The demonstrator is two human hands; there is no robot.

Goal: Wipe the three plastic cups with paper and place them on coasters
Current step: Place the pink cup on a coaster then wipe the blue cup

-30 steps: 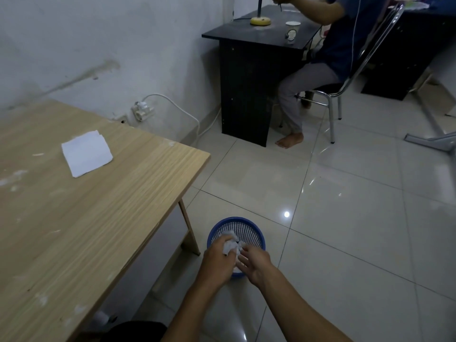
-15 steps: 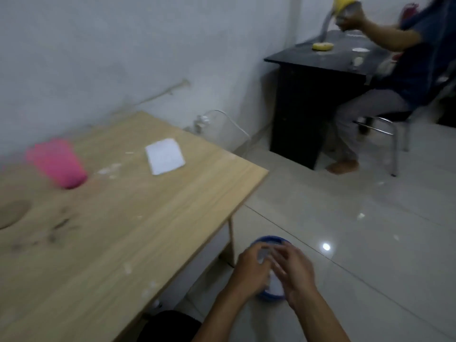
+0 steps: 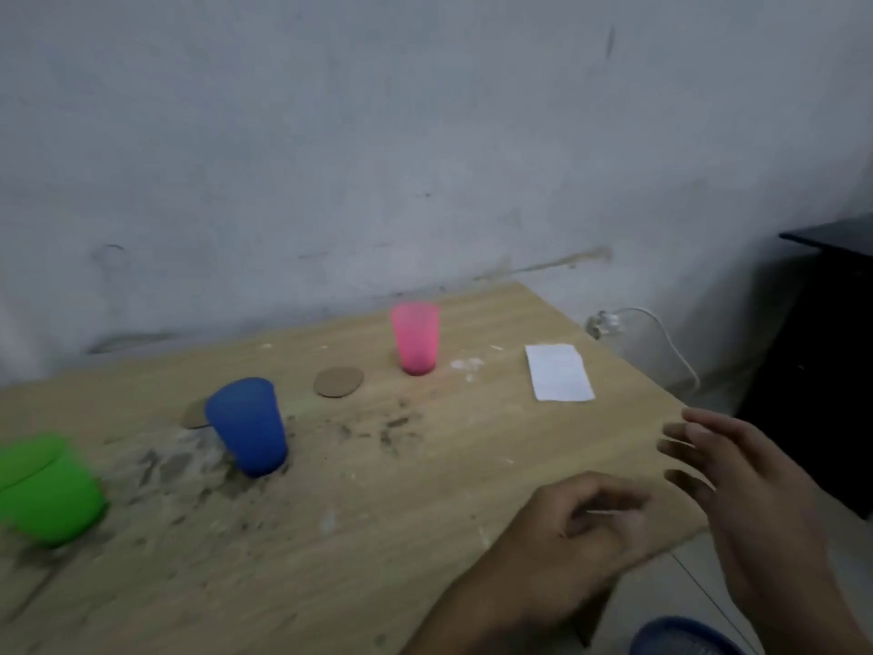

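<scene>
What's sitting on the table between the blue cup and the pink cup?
In the head view, one round brown coaster lies flat between the blue cup and the pink cup, touching neither.

A plain, sparsely furnished workroom, more makeshift office than home. A bare whitewashed wall (image 3: pixel 425 134), scuffed and stained, fills the view from nine to two o'clock. Against it stands a cheap wood-laminate table (image 3: pixel 378 536) with a dirty, speckled top. At three o'clock the corner of a black desk (image 3: pixel 831 238) shows, and between the two a white power cable (image 3: pixel 671 338) with its plug hangs at the wall. At five o'clock, pale floor tiles and the rim of a blue mesh wastebasket (image 3: pixel 680 635).
</scene>
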